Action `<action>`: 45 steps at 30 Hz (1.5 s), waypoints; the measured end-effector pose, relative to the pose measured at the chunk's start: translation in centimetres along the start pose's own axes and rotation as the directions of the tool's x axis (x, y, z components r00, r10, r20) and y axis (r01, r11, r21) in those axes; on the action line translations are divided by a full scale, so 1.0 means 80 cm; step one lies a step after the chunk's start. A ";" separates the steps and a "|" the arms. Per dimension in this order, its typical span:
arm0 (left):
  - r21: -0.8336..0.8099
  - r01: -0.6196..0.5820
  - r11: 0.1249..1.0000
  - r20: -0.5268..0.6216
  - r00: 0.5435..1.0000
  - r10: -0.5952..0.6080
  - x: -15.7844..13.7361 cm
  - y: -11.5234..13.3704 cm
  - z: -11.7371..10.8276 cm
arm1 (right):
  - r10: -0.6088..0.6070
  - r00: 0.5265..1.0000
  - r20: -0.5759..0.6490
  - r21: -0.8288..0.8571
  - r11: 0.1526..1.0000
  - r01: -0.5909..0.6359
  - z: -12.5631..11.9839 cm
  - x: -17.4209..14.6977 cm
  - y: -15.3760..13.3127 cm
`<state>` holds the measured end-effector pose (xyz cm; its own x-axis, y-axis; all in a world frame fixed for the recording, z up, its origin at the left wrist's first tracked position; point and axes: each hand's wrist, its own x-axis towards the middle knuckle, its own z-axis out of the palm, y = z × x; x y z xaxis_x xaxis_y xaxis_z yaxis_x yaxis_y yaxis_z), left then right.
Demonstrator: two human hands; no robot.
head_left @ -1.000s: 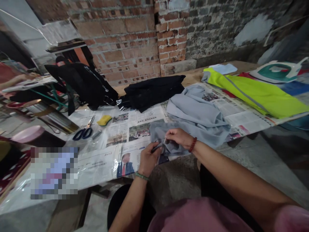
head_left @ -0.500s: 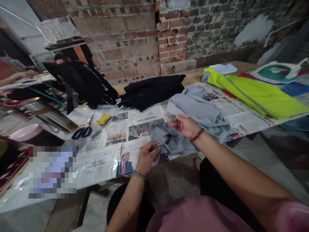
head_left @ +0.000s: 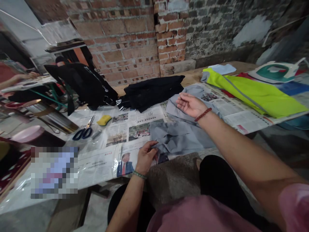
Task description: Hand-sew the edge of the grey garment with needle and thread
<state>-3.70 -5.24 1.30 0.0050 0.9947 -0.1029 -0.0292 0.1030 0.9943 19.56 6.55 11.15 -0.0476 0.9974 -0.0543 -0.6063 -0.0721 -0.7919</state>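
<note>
A grey fabric garment (head_left: 177, 135) lies crumpled near the front edge of the newspaper-covered table. My left hand (head_left: 147, 156) pinches its near left edge between thumb and fingers. Raised above the cloth, my right hand (head_left: 189, 104) has thumb and forefinger pressed together and the other fingers curled. Whatever it may hold is too fine to make out. Behind that hand the rest of the grey cloth is bunched up.
Scissors (head_left: 83, 129) and a yellow sponge (head_left: 103, 120) lie left. A black bag (head_left: 84, 83), dark folded clothing (head_left: 154, 91) and a metal flask (head_left: 50, 114) stand farther off. Right are a neon-yellow garment (head_left: 256, 93) and an iron (head_left: 275, 72). Another person's arm (head_left: 19, 79) shows far left.
My right hand has lifted up and away from the grey cloth, slightly to the right. My left hand stays at the cloth's edge.
</note>
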 end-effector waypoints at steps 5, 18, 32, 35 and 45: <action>-0.016 0.007 1.000 -0.023 1.000 -0.007 0.000 -0.002 0.000 | -0.055 0.998 0.005 -0.080 0.995 0.055 0.006 0.014 -0.018; -0.099 -0.005 0.995 -0.035 0.999 0.001 0.001 -0.001 -0.002 | 0.118 0.844 0.523 -0.826 0.313 0.468 0.017 -0.032 0.080; -0.133 0.002 0.991 -0.014 1.000 -0.004 0.001 -0.001 0.000 | 0.358 0.606 0.710 -0.701 0.283 0.654 0.008 -0.051 0.112; -0.129 0.010 0.992 -0.010 1.000 -0.011 0.001 0.000 0.000 | 0.348 0.607 0.714 -0.699 0.303 0.648 0.009 -0.053 0.113; -0.097 -0.029 0.995 0.026 0.999 0.031 0.002 -0.003 -0.002 | 0.328 0.605 0.726 -0.688 0.338 0.642 0.007 -0.054 0.118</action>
<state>-3.87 -5.12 1.04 0.0304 0.9970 -0.0710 -0.1264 0.0743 0.9892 13.59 1.55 4.29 -0.8035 0.5762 0.1492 0.3104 0.6195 -0.7210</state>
